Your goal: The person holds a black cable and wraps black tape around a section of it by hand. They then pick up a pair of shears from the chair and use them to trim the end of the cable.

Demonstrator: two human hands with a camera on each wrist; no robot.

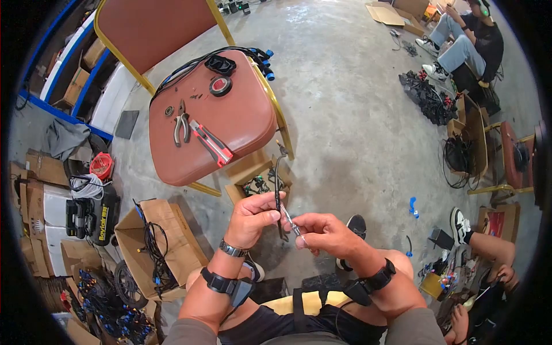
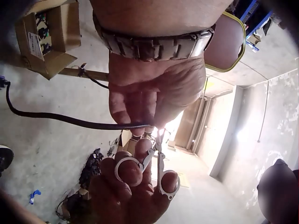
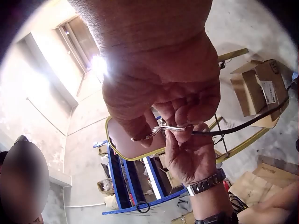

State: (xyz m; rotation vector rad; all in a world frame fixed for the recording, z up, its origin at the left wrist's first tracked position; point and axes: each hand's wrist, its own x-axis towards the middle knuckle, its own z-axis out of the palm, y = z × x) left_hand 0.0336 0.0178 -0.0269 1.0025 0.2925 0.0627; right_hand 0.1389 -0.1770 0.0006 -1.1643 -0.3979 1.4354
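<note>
My left hand (image 1: 253,219) pinches a black cable (image 1: 278,178) between thumb and fingers. In the left wrist view the cable (image 2: 70,121) runs off to the left, one end at the fingertips. My right hand (image 1: 333,234) holds small metal scissors (image 1: 291,222) close beside the cable. Thumb and a finger sit in the finger loops of the scissors (image 2: 160,163), which stand apart, with the blades pointing at the left fingertips. Glare partly hides the blade tips there. In the right wrist view the fingers cover much of the scissors (image 3: 170,128).
Ahead, a chair (image 1: 253,129) bears pliers (image 1: 182,126), a red utility knife (image 1: 211,144), a tape roll (image 1: 220,86) and cables. Below it stands a carton (image 1: 234,192) of small parts. Another carton (image 1: 129,238) with cables is at left. Two people sit at right.
</note>
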